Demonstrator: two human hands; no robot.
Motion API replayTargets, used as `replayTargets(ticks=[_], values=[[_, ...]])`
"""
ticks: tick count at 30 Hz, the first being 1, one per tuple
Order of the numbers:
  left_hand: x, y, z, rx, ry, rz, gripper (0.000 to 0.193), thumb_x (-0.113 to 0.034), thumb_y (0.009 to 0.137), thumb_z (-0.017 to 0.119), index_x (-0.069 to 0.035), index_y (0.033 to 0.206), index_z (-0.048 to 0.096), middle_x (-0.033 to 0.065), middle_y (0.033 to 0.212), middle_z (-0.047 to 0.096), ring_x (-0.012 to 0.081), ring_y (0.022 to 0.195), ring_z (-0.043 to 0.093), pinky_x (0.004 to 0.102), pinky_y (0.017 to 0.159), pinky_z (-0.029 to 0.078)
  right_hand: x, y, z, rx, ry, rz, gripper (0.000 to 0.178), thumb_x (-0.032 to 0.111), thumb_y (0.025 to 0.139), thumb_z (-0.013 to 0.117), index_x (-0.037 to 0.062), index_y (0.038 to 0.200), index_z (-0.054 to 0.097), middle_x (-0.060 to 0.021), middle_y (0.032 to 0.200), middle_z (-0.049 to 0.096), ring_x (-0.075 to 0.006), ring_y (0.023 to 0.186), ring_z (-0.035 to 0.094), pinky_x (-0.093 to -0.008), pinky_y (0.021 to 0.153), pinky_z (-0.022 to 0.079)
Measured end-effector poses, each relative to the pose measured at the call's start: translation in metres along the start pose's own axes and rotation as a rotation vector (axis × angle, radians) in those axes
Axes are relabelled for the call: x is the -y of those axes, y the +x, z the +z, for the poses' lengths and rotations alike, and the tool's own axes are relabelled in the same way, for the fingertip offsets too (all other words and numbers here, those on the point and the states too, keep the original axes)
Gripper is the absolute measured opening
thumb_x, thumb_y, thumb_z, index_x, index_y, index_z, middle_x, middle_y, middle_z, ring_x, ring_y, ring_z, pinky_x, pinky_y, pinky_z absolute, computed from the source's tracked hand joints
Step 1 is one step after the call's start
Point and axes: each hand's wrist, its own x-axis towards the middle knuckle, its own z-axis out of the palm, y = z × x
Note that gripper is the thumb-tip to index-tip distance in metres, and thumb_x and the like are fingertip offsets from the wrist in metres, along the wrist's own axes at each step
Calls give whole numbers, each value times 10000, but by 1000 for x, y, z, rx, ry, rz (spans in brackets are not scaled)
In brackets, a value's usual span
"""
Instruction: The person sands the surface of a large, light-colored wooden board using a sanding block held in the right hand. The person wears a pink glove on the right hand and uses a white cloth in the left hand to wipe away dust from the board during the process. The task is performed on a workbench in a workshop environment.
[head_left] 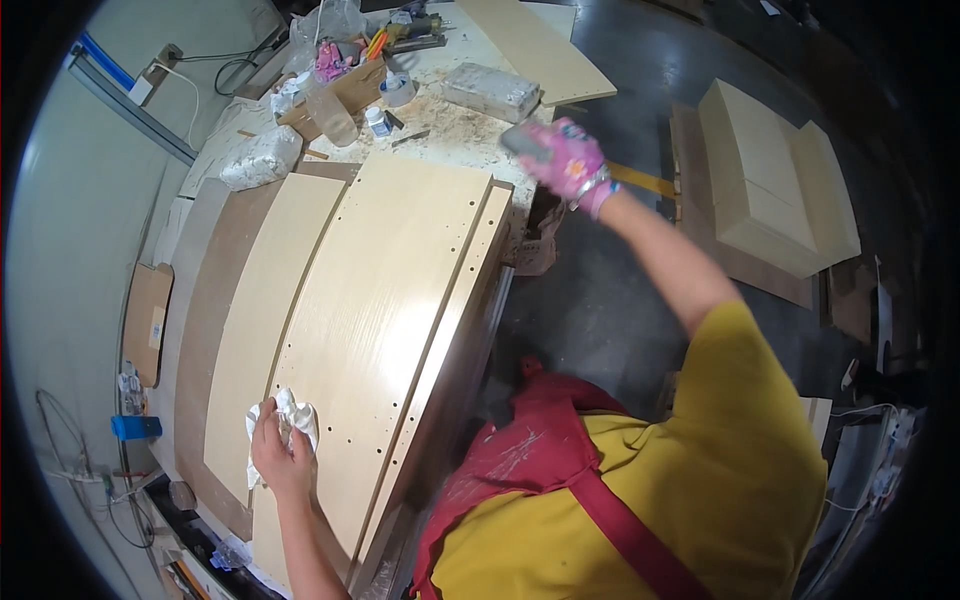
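A crumpled white cloth [302, 416] lies bunched under my bare left hand [284, 462], whose fingers are curled on it. Hand and cloth press on the near left part of the pale wooden panels, by the seam between two of them. The wide middle panel [380, 270] has small dark holes along its edges. My right hand [570, 168], in a pink flowered glove, is raised past the far right corner of the panels. It grips a grey block [524, 143], blurred by motion, perhaps a sanding block.
On the worktable's far end [450, 125] stand a wrapped brick-like block [490, 91], a tape roll [397, 90], a small white bottle [378, 121], a clear bottle [330, 115] and a cardboard box [360, 90]. Stacked cream panels [765, 180] stand on the floor at right.
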Motion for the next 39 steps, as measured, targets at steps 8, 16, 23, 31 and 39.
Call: replayTargets(ticks=[8,16,23,31,39], values=[[-4,5,2,-3,12,24,373,-93,772,589,30,1123,609,205,1185,631,402,1078,603,443,938,475,91,-55,43,-115,305,-422,648,484,865,582,142,1406,477,-160,1343,525,-304,1154,545,-391,966,447],[61,-41,-55,-78,-62,-523,207,-154,921,592,9,1045,618,108,920,646,203,827,594,314,780,467,-60,9,28,-234,896,194,568,392,935,617,47,1377,525,-110,1366,561,-197,1222,545,-293,1046,389],[45,-214,-130,-305,110,-1063,377,-281,942,613,29,1156,601,140,996,664,220,876,602,322,818,466,-24,88,83,-99,1112,-506,584,381,989,465,-28,1406,449,-129,1440,479,-233,1365,400,-335,1152,229],[-89,-125,-1,-266,390,-558,425,-188,835,649,-7,1216,600,204,1169,626,399,1075,598,478,937,466,-8,98,91,3,1134,-329,572,413,986,454,3,1386,463,-149,1418,496,-267,1317,455,-363,1112,308],[-167,14,61,-65,-310,94,384,-208,771,717,-129,1136,628,118,1166,621,301,1065,604,430,792,513,-21,113,111,48,1333,-199,529,383,989,459,58,1406,435,-165,1398,505,-297,1273,498,-388,1065,380]])
